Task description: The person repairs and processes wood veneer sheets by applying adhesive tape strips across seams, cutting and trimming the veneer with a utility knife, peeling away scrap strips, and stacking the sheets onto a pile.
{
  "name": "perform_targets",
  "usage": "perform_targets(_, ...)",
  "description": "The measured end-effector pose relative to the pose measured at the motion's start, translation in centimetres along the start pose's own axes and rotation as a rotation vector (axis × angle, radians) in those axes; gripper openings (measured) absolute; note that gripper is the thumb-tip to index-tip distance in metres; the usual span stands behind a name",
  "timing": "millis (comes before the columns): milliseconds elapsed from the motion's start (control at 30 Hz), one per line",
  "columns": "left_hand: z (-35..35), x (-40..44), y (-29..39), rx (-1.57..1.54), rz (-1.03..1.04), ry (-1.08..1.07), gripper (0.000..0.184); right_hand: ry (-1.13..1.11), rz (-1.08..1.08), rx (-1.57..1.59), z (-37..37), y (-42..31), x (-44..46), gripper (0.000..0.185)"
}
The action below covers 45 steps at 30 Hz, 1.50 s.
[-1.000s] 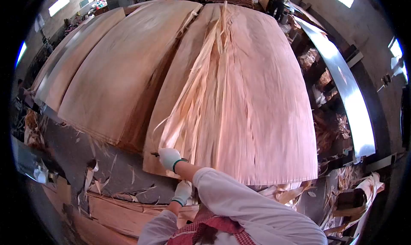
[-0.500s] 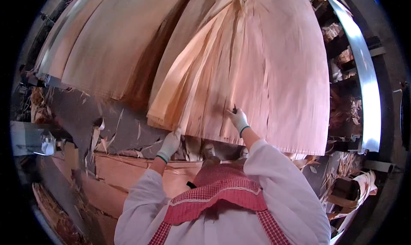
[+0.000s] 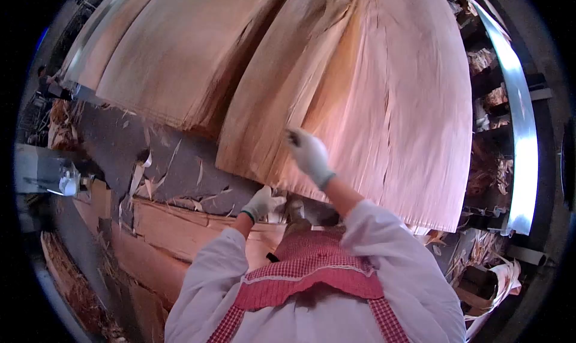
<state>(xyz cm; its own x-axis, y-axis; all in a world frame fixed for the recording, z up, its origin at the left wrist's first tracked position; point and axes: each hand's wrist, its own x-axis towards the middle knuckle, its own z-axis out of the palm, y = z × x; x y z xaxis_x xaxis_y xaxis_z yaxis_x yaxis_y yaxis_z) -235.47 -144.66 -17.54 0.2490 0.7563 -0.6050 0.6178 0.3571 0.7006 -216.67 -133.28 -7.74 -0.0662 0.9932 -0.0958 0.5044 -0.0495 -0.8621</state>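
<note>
Large thin sheets of wood veneer (image 3: 420, 127) lie stacked in front of me, with a split and ragged fold running up the near stack. My right hand (image 3: 311, 157), in a white glove, is closed around a small dark tool (image 3: 293, 138) just over the sheets; its exact kind does not show. By the near edge of the stack is my left hand (image 3: 264, 204), also gloved. Its fingers are apart, and I see nothing in them. Whether it touches the veneer edge I cannot tell.
Further veneer stacks (image 3: 174, 61) stand to the left. A long shiny metal strip (image 3: 516, 115) runs along the right. Scraps (image 3: 159, 187) litter the floor, and pinkish boards (image 3: 159, 232) lie at lower left. Another person (image 3: 48, 82) is at the far left.
The folded flap my left hand gripped at the near edge now lies flatter. That hand has let go and shifted right and down. My right hand has moved up and left with the dark tool.
</note>
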Motion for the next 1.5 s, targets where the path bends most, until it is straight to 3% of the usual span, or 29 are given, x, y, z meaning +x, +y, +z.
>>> perform_targets(33, -0.2, -0.3, 1.1, 0.053, 0.027, 0.002, 0.077, 0.076, -0.166, -0.094, 2.2, -1.1, 1.3, 0.027)
perform_targets(67, -0.2, -0.6, 2.8, 0.071, -0.033, 0.031, 0.08, 0.013, -0.161, -0.173, 3.7, -2.8, 2.6, 0.022)
perform_targets(133, 1.2, 0.7, 1.1, 0.075, -0.073, 0.08, 0.062, -0.096, -0.159, -0.265, 6.7, -5.2, 4.8, 0.018)
perform_targets(200, 1.3, 1.3, 0.4, 0.047, -0.039, 0.085, 0.054, -0.163, -0.126, -0.3, 9.4, -4.7, 6.1, 0.022)
perform_targets(233, 0.6, 0.3, 1.7, 0.067, -0.019, 0.114, 0.051, -0.287, -0.1, -0.296, 9.7, -4.7, 6.5, 0.024)
perform_targets(267, -0.1, -0.1, 2.6, -0.11, -0.072, 0.096, 0.053, -0.423, -0.116, -0.308, 10.7, -3.4, 6.6, 0.033)
perform_targets(333, -2.2, -2.4, 5.2, -0.398, -0.091, 0.013, 0.056, -0.32, -0.137, -0.328, 6.3, -5.6, 3.1, 0.038)
perform_targets(433, -4.1, -2.8, 2.1, -0.704, -0.108, -0.177, 0.059, 0.049, 0.008, 0.26, 0.5, -4.6, 0.0, 0.037)
perform_targets(500, -3.8, -2.6, 2.1, -0.827, -0.144, -0.221, 0.061, 0.242, 0.236, 0.038, -0.7, 0.9, 1.1, 0.051)
perform_targets(533, -2.9, -3.2, 3.8, -0.867, -0.175, -0.191, 0.061, 0.173, 0.321, 0.011, -1.7, 2.6, 1.1, 0.061)
perform_targets(600, -1.6, -5.1, 7.9, -0.78, -0.108, -0.058, 0.064, 0.093, 0.35, 0.117, -0.2, 6.2, 1.6, 0.063)
perform_targets(633, -0.4, -3.9, 5.1, -0.72, -0.136, -0.207, 0.065, 0.054, 0.363, 0.171, 0.1, 7.0, 1.8, 0.064)
perform_targets(667, 0.4, -4.4, 6.1, -0.756, -0.118, -0.222, 0.065, 0.035, 0.283, 0.101, -0.9, 4.7, 0.7, 0.058)
perform_targets(767, 3.2, -5.5, 10.0, -0.852, -0.087, -0.416, 0.063, 0.2, 0.411, 0.06, -2.0, 3.2, -1.2, 0.05)
perform_targets(800, 4.1, -5.5, 10.7, -0.876, -0.08, -0.508, 0.062, 0.237, 0.488, 0.046, -2.0, 4.7, -0.9, 0.044)
perform_targets(867, 7.2, -4.0, 10.3, -0.871, -0.068, -0.696, 0.057, 0.416, 0.396, 0.128, -3.2, 8.3, -2.2, 0.037)
perform_targets(967, 10.6, -3.4, 11.2, -0.584, 0.064, -0.833, 0.053, 0.479, 0.46, 0.011, -8.7, 13.7, -3.8, 0.035)
perform_targets(1033, 10.6, -4.3, 11.9, -0.425, 0.167, -0.871, 0.05, 0.494, 0.33, 0.089, -15.5, 12.5, -7.7, 0.036)
perform_targets(1100, 8.8, -5.9, 13.3, -0.387, 0.265, -0.919, 0.046, 0.515, 0.455, -0.203, -21.4, 15.4, -12.4, 0.033)
perform_targets(1133, 9.4, -5.5, 11.0, -0.484, 0.305, -0.901, 0.043, 0.505, 0.491, -0.42, -24.5, 16.5, -15.2, 0.031)
perform_targets(1200, 9.0, -5.5, 9.9, -0.538, 0.298, -0.855, 0.042, 0.592, 0.429, -0.619, -30.3, 17.1, -22.0, 0.029)
perform_targets(1233, 9.0, -5.6, 9.8, -0.57, 0.292, -0.83, 0.042, 0.588, 0.546, -0.667, -33.5, 19.4, -25.4, 0.024)
perform_targets(1267, 9.2, -5.3, 9.6, -0.631, 0.065, -0.821, 0.039, 0.602, 0.609, -0.795, -36.0, 18.2, -27.6, 0.021)
perform_targets(1300, 9.2, -5.2, 10.4, -0.61, 0.024, -0.82, 0.037, 0.614, 0.673, -0.923, -38.6, 15.3, -30.1, 0.019)
perform_targets(1400, 11.1, -3.3, 12.4, -0.563, -0.146, -0.805, 0.031, 0.674, 0.506, -1.117, -44.5, 11.1, -33.2, 0.024)
perform_targets(1500, 12.0, -4.2, 19.3, -0.448, -0.072, -0.796, 0.031, 0.644, 0.448, -1.178, -46.0, 7.7, -33.1, 0.027)
